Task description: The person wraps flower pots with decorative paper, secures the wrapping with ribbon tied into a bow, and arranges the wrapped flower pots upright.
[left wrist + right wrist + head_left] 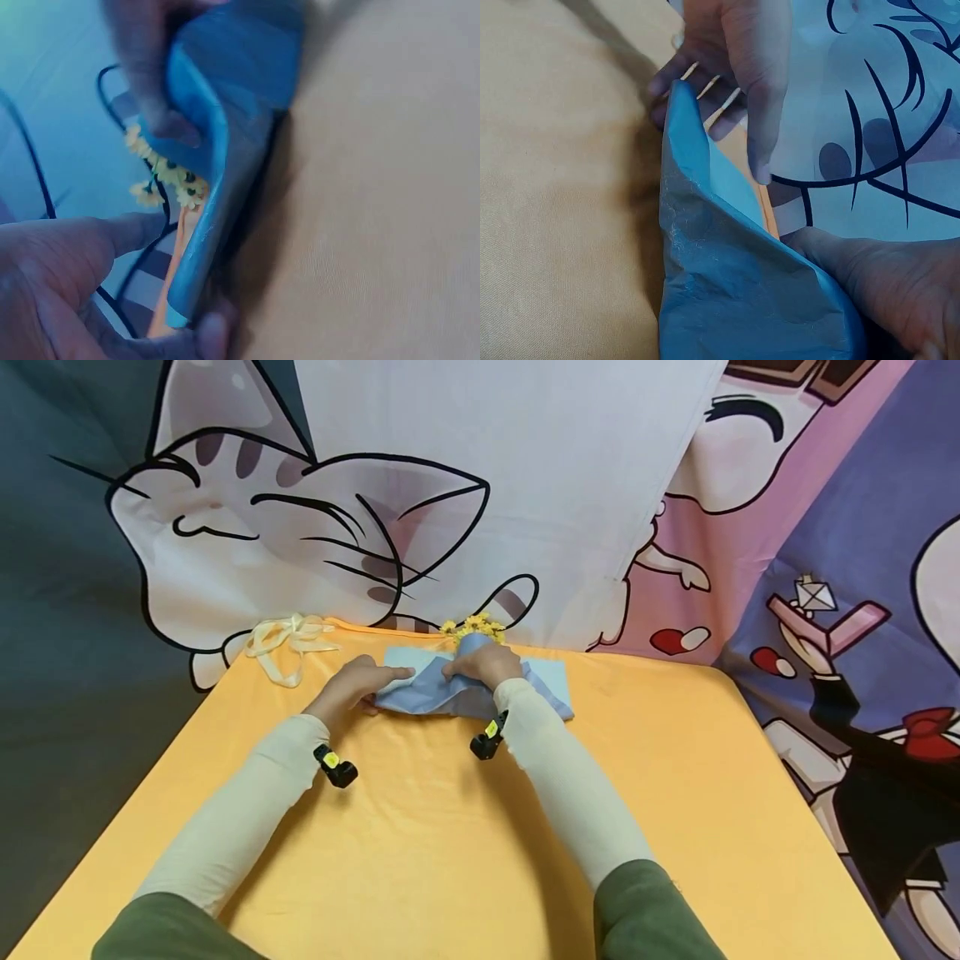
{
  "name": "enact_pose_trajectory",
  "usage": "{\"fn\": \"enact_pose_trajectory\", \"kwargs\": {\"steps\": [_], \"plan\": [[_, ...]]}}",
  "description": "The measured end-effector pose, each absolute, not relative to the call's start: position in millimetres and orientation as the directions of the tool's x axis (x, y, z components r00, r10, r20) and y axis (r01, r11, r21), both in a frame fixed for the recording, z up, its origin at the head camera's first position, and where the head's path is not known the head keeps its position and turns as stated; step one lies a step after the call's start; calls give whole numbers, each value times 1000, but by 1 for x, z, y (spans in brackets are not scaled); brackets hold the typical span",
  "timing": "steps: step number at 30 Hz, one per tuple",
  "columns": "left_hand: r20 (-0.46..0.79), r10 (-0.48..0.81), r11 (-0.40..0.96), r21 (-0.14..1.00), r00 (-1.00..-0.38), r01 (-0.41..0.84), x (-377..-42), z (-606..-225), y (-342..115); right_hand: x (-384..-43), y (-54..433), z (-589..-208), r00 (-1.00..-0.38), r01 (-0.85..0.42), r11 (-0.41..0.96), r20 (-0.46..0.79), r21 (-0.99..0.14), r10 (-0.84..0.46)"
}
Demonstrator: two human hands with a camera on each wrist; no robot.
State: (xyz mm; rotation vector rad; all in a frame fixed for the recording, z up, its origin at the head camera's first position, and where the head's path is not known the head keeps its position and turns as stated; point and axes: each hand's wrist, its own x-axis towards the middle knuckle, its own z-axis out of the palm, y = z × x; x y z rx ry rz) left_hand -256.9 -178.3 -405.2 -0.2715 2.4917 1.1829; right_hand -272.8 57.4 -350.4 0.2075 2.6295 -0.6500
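Blue wrapping paper (420, 692) lies gathered near the table's far edge, with a lighter blue inner side (551, 675). Small yellow flowers (480, 625) stick out from its rolled top. My right hand (491, 667) grips the paper around the flowers, thumb toward the left. At the left corner is my left hand (356, 689), its thumb held apart from the fingers. In the left wrist view the left fingertips (214, 334) are right at the paper's corner. The right wrist view shows the paper's folded flap (742, 277) rising to a point beside the left fingers.
A cream ribbon (288, 639) lies loosely bunched at the far left corner of the table. Yellow-orange cloth (420, 860) covers the table. Behind it hangs a printed cartoon curtain (570, 510), close to the far edge.
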Motion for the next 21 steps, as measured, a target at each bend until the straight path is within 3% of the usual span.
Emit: {"fn": "enact_pose_trajectory", "kwargs": {"steps": [3,6,10,13,17,21], "plan": [[-505,28,419,789,-862,-449,-263,-414,-180,-276,59,-361,-922,199,893,-386,-404,31],[-522,73,246,835,-850,-492,-269,-416,-179,-285,60,-373,-932,192,897,-360,-399,40],[-450,113,97,893,-886,-441,-275,-408,-168,-287,59,-374,-929,218,888,-365,-405,61],[-390,144,65,921,-910,-384,-277,-400,-157,-285,60,-372,-929,239,874,-363,-423,78],[-376,229,-23,920,-898,-391,-278,-398,-146,-281,60,-365,-920,246,877,-385,-413,77],[-405,299,-298,821,-864,-488,-279,-410,-145,-287,61,-368,-912,214,896,-407,-390,40]]}}
